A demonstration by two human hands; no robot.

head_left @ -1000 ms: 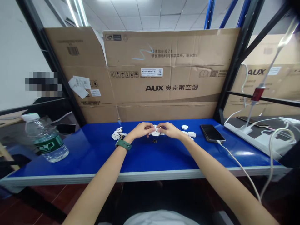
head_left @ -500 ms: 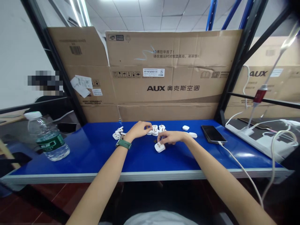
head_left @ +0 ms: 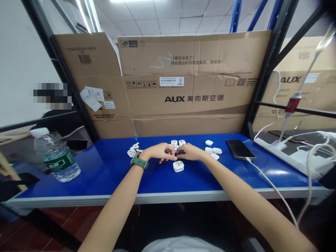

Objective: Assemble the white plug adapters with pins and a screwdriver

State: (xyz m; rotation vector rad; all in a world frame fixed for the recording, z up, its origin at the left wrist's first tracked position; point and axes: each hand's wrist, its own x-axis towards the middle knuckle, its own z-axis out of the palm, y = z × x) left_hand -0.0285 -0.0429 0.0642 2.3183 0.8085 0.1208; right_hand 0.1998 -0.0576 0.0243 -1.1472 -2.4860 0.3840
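My left hand (head_left: 160, 152), with a green watch on its wrist, is closed, its thumb and index finger curled towards each other. Almost touching it, my right hand (head_left: 191, 153) is closed in a similar pinch. Whatever lies between the fingertips is too small or hidden to make out. Just in front of them a white plug (head_left: 178, 167) sits on the blue table, its pins upward. Behind the fingertips several white plugs (head_left: 174, 142) stand close together with pins up, partly hidden by my hands. Left of my left hand lies a pile of white plug parts (head_left: 132, 152).
Several white plug covers (head_left: 216, 151) lie right of my right hand, near a black phone (head_left: 240, 149) on a white cable. A water bottle (head_left: 56, 157) stands at the left. Cardboard (head_left: 189, 84) walls the back. A power strip (head_left: 275, 147) runs along the right edge. A person sits beyond the left side.
My right hand has let go of the white plug, which now stands on the table, and has moved back slightly. My left hand has come right and nearer, so both hands' fingertips meet.
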